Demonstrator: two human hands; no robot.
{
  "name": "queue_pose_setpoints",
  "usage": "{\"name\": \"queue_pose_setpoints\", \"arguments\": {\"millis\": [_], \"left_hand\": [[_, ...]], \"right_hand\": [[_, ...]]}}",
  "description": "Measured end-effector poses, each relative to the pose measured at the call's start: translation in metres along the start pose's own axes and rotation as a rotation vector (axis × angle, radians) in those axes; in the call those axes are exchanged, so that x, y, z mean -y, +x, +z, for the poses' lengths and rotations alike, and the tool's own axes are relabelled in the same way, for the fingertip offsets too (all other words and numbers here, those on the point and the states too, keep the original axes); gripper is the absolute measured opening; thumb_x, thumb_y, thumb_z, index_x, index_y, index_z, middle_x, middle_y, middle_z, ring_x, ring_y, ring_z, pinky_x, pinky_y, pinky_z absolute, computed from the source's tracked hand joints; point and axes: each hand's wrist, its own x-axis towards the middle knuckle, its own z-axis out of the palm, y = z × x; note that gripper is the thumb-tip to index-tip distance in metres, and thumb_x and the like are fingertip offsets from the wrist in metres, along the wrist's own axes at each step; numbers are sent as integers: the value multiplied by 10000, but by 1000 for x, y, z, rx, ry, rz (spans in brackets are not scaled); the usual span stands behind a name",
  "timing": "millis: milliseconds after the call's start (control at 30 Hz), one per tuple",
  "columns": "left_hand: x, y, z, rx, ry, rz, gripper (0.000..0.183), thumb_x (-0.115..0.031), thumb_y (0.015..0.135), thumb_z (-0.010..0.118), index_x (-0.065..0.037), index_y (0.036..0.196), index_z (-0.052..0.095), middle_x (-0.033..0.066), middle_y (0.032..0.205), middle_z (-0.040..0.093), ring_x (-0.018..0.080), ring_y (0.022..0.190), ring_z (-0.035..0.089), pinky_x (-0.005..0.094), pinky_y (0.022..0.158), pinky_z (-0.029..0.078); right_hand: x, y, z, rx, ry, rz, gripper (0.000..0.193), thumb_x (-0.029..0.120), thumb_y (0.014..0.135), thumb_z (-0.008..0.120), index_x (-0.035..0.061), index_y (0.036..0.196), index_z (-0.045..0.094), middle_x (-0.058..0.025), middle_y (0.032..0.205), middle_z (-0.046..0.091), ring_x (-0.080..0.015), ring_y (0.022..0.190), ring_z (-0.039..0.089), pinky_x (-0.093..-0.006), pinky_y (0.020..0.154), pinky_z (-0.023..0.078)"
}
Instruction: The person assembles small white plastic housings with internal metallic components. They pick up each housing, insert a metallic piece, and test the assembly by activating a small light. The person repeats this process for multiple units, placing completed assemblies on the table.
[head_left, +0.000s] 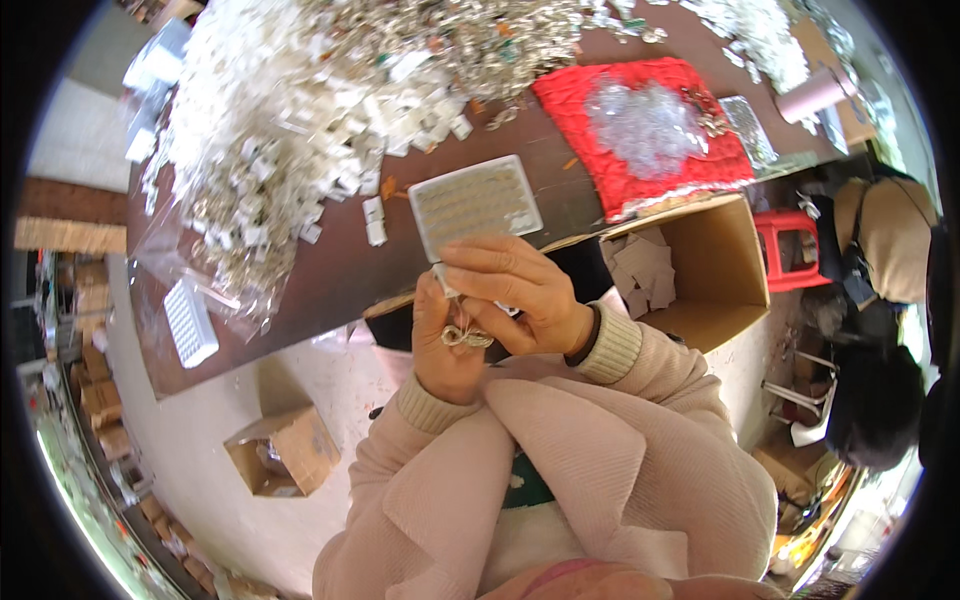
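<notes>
My two hands meet in front of my chest at the table's near edge, fingers bent together. Between their fingertips is a small white card [443, 280], partly hidden by the fingers. My left hand [447, 350] pinches it from the left. My right hand [530, 295] closes on it from the right, its fingers across the top. A small bundle of silvery chain [466, 338] hangs below, against the left palm; how it joins the card is hidden. Just beyond my fingers lies a shallow white tray [424, 235] with rows of small grey-beige pieces.
A large heap of white tags and metal chains [330, 110] covers the table's far left. On the right, a red cloth [565, 100] bears clear plastic pieces. An open carton [715, 270] holding pale cards stands at the right edge. A white ridged block [190, 322] lies left.
</notes>
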Motion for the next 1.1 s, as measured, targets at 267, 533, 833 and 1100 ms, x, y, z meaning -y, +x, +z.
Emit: {"name": "queue_pose_setpoints", "arguments": {"millis": [267, 533, 833, 1100], "left_hand": [[7, 10, 10, 67, 117, -44, 259, -267, 1041, 569, -16, 1097, 599, 10, 752, 521, 8, 502, 348, 142, 464, 339], [4, 15, 10, 224, 29, -92, 210, -193, 1026, 592, -14, 1132, 622, 85, 920, 648, 27, 556, 438, 176, 607, 514], [6, 11, 8, 122, 165, -3, 254, -137, 972, 661, -11, 1190, 633, 137, 1034, 697, 63, 680, 535, 151, 455, 355], [-3, -1, 4, 160, 92, 32, 222, -118, 968, 682, -3, 1156, 657, 64, 918, 662, 64, 667, 551, 169, 543, 427]], "right_hand": [[-22, -34, -83, -250, -417, 361, 110, -9, 847, 728, 17, 953, 744, -131, 967, 744, -297, 865, 715, -362, 779, 564], [-63, -44, -116, -242, -847, 536, 157, 41, 841, 760, 10, 993, 736, -124, 873, 691, -229, 691, 672, -301, 650, 536], [1, -14, -62, -120, -235, 392, 79, -49, 907, 653, -8, 972, 673, -123, 963, 719, -222, 850, 702, -304, 764, 545], [22, 3, -24, -13, -138, 275, 84, -40, 914, 653, 1, 986, 647, -158, 990, 734, -254, 855, 719, -316, 776, 560]]}}
